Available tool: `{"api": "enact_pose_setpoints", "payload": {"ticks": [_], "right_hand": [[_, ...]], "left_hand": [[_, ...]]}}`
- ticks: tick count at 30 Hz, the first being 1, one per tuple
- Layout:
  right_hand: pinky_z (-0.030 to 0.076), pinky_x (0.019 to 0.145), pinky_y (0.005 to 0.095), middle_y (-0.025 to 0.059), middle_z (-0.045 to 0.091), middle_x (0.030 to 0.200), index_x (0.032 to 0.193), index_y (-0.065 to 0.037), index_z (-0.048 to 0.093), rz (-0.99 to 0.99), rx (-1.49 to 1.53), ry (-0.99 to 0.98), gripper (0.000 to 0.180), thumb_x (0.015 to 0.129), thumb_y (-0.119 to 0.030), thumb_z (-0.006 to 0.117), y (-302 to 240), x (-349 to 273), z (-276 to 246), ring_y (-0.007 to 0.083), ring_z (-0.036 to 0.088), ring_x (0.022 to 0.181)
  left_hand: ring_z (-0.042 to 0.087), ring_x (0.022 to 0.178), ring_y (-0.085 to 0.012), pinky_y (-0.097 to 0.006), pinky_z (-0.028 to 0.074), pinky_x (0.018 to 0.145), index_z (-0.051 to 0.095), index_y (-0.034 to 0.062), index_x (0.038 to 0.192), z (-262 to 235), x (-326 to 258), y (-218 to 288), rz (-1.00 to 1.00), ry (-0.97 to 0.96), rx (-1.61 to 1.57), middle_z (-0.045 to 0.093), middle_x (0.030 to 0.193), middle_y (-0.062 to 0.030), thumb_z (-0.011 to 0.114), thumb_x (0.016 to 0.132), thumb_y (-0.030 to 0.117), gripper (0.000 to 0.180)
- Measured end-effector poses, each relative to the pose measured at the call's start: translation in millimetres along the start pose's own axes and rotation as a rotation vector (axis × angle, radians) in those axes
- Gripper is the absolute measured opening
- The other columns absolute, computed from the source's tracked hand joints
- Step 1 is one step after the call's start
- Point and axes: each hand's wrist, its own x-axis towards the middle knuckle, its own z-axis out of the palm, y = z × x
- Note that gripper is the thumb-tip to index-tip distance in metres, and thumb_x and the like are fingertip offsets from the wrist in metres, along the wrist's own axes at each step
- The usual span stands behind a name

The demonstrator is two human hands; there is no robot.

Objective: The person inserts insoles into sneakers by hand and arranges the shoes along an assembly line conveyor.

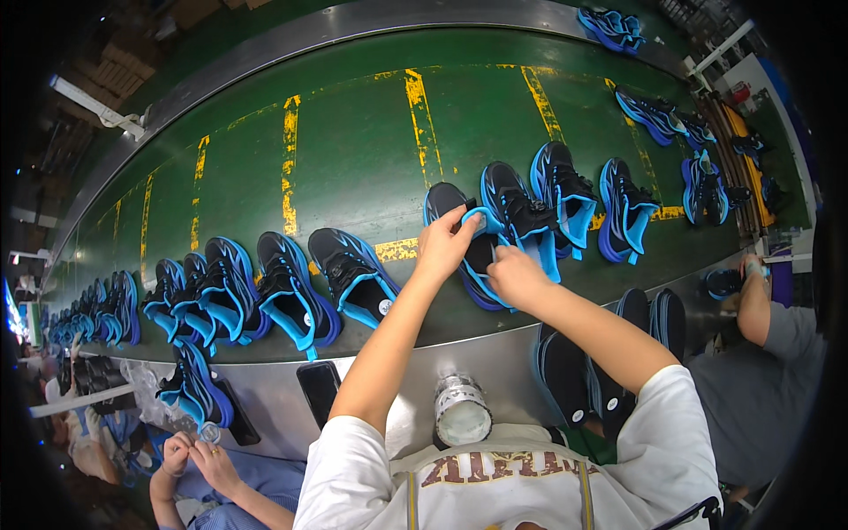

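Left hand pinches the shoe's blue tongue; right hand fingers press together at its opening, apparently fitting it.

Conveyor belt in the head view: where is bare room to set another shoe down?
The far half of the green belt, beyond the shoe row, is bare up to the metal rim. A gap lies between the black-and-blue shoe and the left hand. The near edge is crowded around both hands, right hand included.
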Motion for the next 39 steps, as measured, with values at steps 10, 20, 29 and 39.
{"api": "enact_pose_setpoints", "payload": {"ticks": [10, 20, 29, 39], "right_hand": [[0.040, 0.076, 0.0351, 0.0134, 0.050, 0.091, 0.075, -0.003, 0.060, -0.024, -0.168, -0.052, 0.019, 0.075, -0.017, 0.046, 5.0, 24.9, 27.0, 0.0266, 0.047, 0.089], [0.036, 0.083, 0.0318, 0.0094, 0.053, 0.105, 0.091, -0.005, 0.062, -0.208, -0.509, -0.569, 0.025, 0.076, -0.015, 0.045, 4.8, 43.9, 20.2, 0.0233, 0.047, 0.099], [0.025, 0.094, 0.0354, 0.0135, 0.060, 0.083, 0.085, -0.001, 0.061, -0.311, -0.265, -0.546, 0.033, 0.077, -0.025, 0.038, 8.3, 25.8, -2.3, 0.0229, 0.051, 0.095], [0.037, 0.076, 0.0382, 0.0084, 0.049, 0.075, 0.071, -0.004, 0.050, -0.211, 0.191, 0.574, 0.014, 0.065, -0.009, 0.062, 1.7, -33.9, 18.0, 0.0254, 0.051, 0.077]], "left_hand": [[0.044, 0.059, -0.0071, -0.023, 0.037, 0.053, 0.055, -0.0014, 0.097, 2.5, -2.6, -10.6, 0.030, -0.018, -0.015, 0.053, 0.064, -0.0026, 0.057, 0.078, 0.027, 0.034], [0.047, 0.061, -0.0083, -0.022, 0.040, 0.056, 0.053, 0.0015, 0.104, 6.4, -0.5, -19.5, 0.030, -0.045, -0.040, 0.054, 0.075, -0.0059, 0.057, 0.078, 0.025, 0.035], [0.051, 0.077, -0.0378, -0.039, 0.044, 0.064, 0.045, 0.0135, 0.102, 9.8, 2.8, -30.9, 0.478, 0.093, 0.199, 0.037, 0.105, -0.0184, 0.050, 0.077, 0.008, 0.026], [0.050, 0.078, -0.0376, -0.040, 0.044, 0.065, 0.039, 0.0033, 0.094, 12.5, 3.3, -16.1, 0.370, -0.108, 0.418, 0.038, 0.097, -0.0173, 0.060, 0.064, -0.002, 0.037]]}}
